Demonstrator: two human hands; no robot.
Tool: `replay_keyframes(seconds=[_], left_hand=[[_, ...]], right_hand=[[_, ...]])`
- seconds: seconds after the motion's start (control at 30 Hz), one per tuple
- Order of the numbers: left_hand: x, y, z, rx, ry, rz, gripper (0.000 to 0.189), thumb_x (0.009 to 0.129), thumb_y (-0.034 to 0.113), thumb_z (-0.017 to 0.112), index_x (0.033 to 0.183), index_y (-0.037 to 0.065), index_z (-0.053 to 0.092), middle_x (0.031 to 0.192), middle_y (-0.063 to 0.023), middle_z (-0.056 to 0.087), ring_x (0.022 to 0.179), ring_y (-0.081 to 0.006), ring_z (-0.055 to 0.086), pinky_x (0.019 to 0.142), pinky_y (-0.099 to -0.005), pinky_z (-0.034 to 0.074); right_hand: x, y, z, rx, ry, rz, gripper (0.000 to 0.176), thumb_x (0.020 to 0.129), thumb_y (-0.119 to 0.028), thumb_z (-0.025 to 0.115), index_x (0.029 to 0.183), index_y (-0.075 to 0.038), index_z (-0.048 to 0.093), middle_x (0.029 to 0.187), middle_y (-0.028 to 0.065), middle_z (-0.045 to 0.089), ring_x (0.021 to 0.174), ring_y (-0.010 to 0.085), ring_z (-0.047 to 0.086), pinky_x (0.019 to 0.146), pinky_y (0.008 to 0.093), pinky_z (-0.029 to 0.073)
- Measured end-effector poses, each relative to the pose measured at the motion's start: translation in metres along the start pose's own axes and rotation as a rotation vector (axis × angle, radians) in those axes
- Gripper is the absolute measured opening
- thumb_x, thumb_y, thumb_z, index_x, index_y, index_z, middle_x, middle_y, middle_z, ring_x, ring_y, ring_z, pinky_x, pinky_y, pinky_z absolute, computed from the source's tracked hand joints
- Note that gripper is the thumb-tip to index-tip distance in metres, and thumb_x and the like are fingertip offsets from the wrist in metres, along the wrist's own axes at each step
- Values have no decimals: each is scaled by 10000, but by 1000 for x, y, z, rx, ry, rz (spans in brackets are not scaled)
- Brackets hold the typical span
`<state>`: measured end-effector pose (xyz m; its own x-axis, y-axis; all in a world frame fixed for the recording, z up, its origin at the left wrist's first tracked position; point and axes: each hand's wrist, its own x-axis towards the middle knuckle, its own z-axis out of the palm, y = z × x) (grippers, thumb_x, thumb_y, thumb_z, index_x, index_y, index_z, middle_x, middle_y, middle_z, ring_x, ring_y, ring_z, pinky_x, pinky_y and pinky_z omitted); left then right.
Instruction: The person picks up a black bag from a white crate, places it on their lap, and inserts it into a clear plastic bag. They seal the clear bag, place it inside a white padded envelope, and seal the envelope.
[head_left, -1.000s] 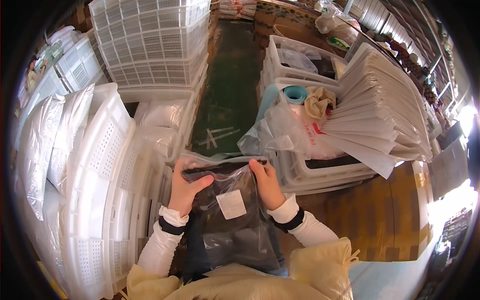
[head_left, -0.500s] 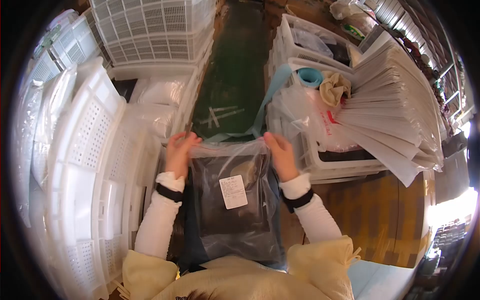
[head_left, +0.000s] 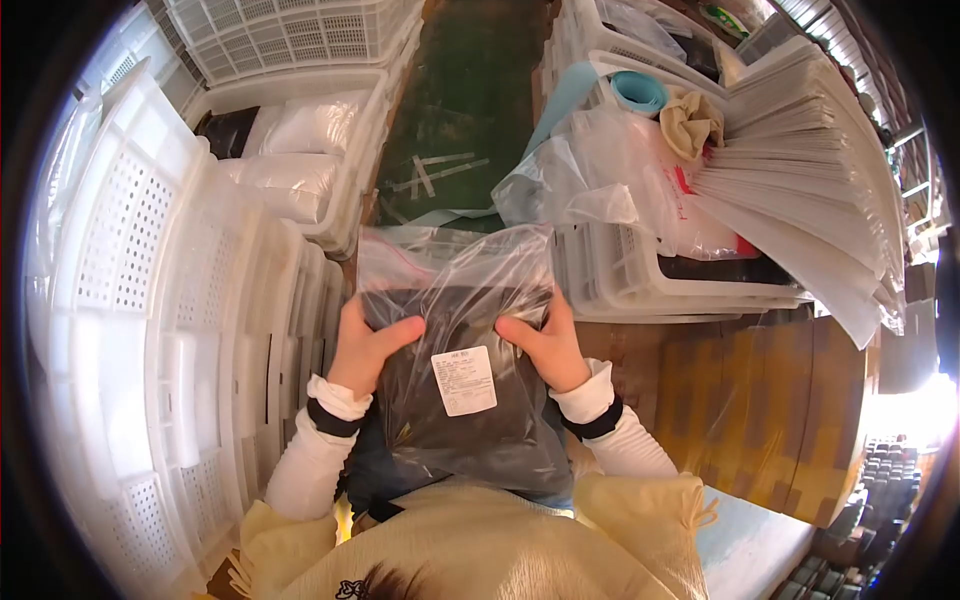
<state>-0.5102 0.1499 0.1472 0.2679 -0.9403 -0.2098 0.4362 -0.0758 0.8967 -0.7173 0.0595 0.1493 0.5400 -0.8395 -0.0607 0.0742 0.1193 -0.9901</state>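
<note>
A clear zip bag [head_left: 460, 430] with dark folded contents lies over my lap, its open-looking top edge and reddish zip strip pointing away from me. On its front is a white printed label [head_left: 464, 381]. My left hand [head_left: 368, 340] grips the bag's left side, thumb pressed on the plastic over the dark contents and fingers wrapped underneath. The right side is held the same way by my right hand [head_left: 548, 340], thumb on top. Both hands sit just below the bag's slack upper part.
White plastic crates [head_left: 160, 300] stand stacked at the left. On the right-hand crates [head_left: 620, 270] rest a fan of white bags [head_left: 800, 170], a blue tape roll [head_left: 638, 92] and a beige crumpled cloth [head_left: 690, 122]. A taped brown carton [head_left: 760, 400] stands at the right, with green floor [head_left: 445, 130] ahead.
Both hands have moved from the bag's top corners down to its sides, thumbs now on the contents. The bag's top stands loose beyond them. The view has shifted slightly.
</note>
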Motion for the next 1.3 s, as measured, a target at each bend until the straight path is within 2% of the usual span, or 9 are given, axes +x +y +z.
replay_keyframes(seconds=[0.03, 0.17, 0.57, 0.83, 0.97, 1.07, 1.1, 1.2, 1.3], left_hand=[[5, 3, 0, -19, -7, 1, 388, 708, 70, 720, 1052, -10, 562, 1000, -66, 617, 882, -150, 581, 798, -283, 458], [27, 15, 2, -83, 26, -25, 220, 727, 3, 675, 940, -11, 618, 914, -87, 652, 824, -164, 613, 765, -284, 474], [97, 20, -9, 47, -1, -137, 220, 837, 192, 640, 965, 26, 574, 880, -33, 628, 766, -121, 590, 707, -243, 447], [-17, 2, -57, 195, 25, -317, 170, 847, 178, 632, 899, 24, 582, 808, -48, 617, 751, -129, 599, 684, -269, 501], [-62, 3, -55, 389, -66, -432, 208, 749, 31, 705, 901, 8, 566, 814, -58, 622, 761, -120, 607, 694, -243, 493], [-81, -5, -55, 368, -63, -452, 246, 722, -16, 714, 906, 0, 553, 806, -55, 620, 753, -113, 607, 692, -228, 488], [-86, -9, -57, 363, -60, -453, 248, 722, -12, 718, 903, -10, 549, 800, -62, 620, 754, -119, 610, 697, -229, 490], [-97, -16, -56, 327, -37, -431, 219, 731, -18, 708, 878, -29, 546, 779, -71, 619, 736, -123, 613, 690, -225, 489], [-104, -27, -59, 275, -2, -393, 192, 740, -29, 694, 868, -29, 551, 776, -76, 623, 730, -124, 617, 682, -221, 488]], right_hand=[[2, -3, 3, 28, 38, -72, 591, 750, -106, 720, 1243, 11, 415, 1128, 73, 544, 1018, 144, 507, 883, 274, 404], [21, -8, 1, 158, 168, 7, 271, 788, -101, 680, 1015, 13, 584, 925, 45, 615, 843, 119, 562, 774, 264, 450], [70, 2, -31, 351, 212, 231, 170, 838, -98, 615, 986, -19, 587, 906, 54, 634, 804, 145, 601, 738, 273, 473], [67, 4, -25, 293, 271, 165, 177, 842, -121, 626, 987, -25, 590, 910, 40, 632, 795, 136, 596, 720, 270, 476], [70, 7, -33, -157, 275, 7, 231, 813, -183, 668, 945, -3, 606, 837, 94, 654, 729, 190, 622, 662, 281, 482], [57, -56, -16, -1355, 316, 37, 258, 785, -193, 677, 925, 12, 607, 785, 167, 645, 706, 277, 635, 621, 307, 487], [55, -65, -15, -1438, 347, -180, 244, 771, -152, 662, 919, 32, 599, 778, 213, 619, 729, 331, 629, 606, 342, 489], [74, -86, -5, -1058, 142, -626, 197, 774, -112, 638, 896, 38, 599, 770, 199, 622, 698, 341, 628, 599, 355, 493], [114, -74, 7, -838, -150, -536, 148, 764, -69, 627, 878, 24, 614, 737, 144, 635, 651, 270, 634, 574, 340, 488]])
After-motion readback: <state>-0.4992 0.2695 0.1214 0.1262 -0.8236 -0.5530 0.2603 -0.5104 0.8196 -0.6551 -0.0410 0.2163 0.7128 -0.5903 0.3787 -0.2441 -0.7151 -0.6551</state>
